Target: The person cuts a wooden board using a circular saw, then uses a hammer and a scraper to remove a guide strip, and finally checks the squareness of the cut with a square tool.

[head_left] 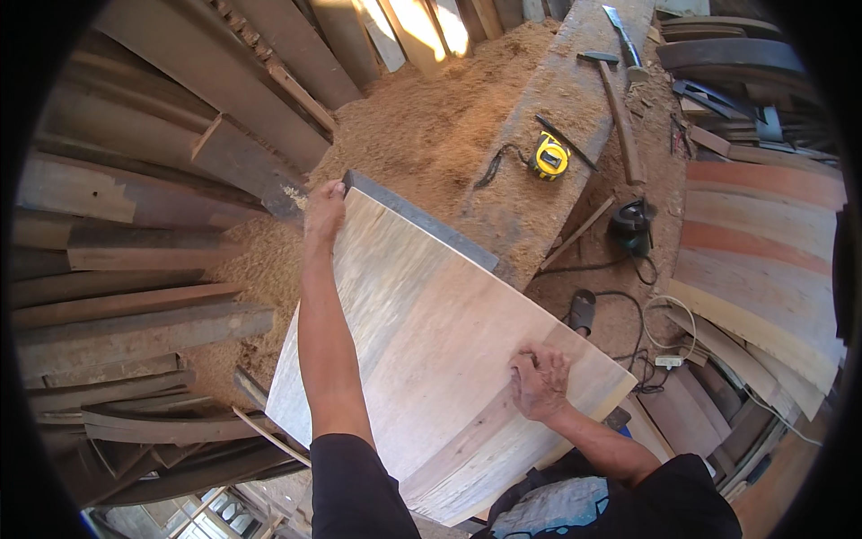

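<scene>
A pale wooden panel (pixel 431 296), glued up from several boards with light and pinkish streaks, lies tilted in front of me. Under its far edge a dark grey straight bar (pixel 426 218) sticks out. My left hand (pixel 325 211) grips the far left corner of the panel, fingers wrapped over the edge beside the bar's end. Nearer to me, my right hand (pixel 540 382) rests on the right part of the panel with its fingers curled. Whatever may be under those fingers is hidden.
A sawdust-covered plank (pixel 512 202) beyond the panel bears a yellow tape measure (pixel 549 156), a hammer (pixel 620 117) and a chisel (pixel 626 45). A dark power tool (pixel 631 225) and cables lie right. Boards (pixel 144 247) crowd the left; another panel (pixel 759 242) lies right.
</scene>
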Demonstrator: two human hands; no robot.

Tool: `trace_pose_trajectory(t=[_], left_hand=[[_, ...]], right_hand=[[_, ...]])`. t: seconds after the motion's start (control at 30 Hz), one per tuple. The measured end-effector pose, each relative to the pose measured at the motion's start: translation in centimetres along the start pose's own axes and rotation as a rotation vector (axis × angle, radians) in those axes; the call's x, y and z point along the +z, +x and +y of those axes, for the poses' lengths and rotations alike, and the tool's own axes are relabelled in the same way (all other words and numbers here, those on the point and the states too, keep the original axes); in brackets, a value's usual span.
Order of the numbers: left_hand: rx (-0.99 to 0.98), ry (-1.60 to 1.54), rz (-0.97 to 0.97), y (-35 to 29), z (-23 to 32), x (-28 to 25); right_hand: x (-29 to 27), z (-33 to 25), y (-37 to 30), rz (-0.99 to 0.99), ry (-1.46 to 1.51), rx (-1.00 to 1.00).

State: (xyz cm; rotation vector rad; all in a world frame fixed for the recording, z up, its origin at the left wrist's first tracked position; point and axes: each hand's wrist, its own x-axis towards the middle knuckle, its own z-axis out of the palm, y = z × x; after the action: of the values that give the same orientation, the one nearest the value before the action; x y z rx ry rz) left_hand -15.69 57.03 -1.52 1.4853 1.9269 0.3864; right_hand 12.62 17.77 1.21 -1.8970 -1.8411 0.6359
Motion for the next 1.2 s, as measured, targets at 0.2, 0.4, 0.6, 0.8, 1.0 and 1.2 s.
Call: trace_pose_trajectory(t=[0.2,0.4,0.6,0.8,1.0,1.2], left_hand=[[-0.017,-0.054,-0.073,1.7,-2.2,-0.1],[-0.031,-0.065,-0.012,0.8,0.0,0.8],[-0.006,-0.02,-0.005,0.6,-0.2,0.0],[-0.03,-0.03,-0.07,1.3,-1.1,0.4],[0.023,-0.055,-0.047,2.9,-5.1,-0.3],[0.045,-0.093,-0.062,1.7,-3.1,0.2]], right_hand=[[-0.1,-0.2,0.1,-0.002,0.001,-0.01],[0.0,0.2,-0.1,-0.008,-0.033,0.004],[0.0,0.1,-0.2,-0.011,0.005,-0.005],[-0.2,0.1,-0.1,-0.021,0.009,0.01],[0.0,-0.2,-0.1,-0.026,0.02,-0.005],[0.0,0.0,-0.1,-0.023,0.015,0.007]])
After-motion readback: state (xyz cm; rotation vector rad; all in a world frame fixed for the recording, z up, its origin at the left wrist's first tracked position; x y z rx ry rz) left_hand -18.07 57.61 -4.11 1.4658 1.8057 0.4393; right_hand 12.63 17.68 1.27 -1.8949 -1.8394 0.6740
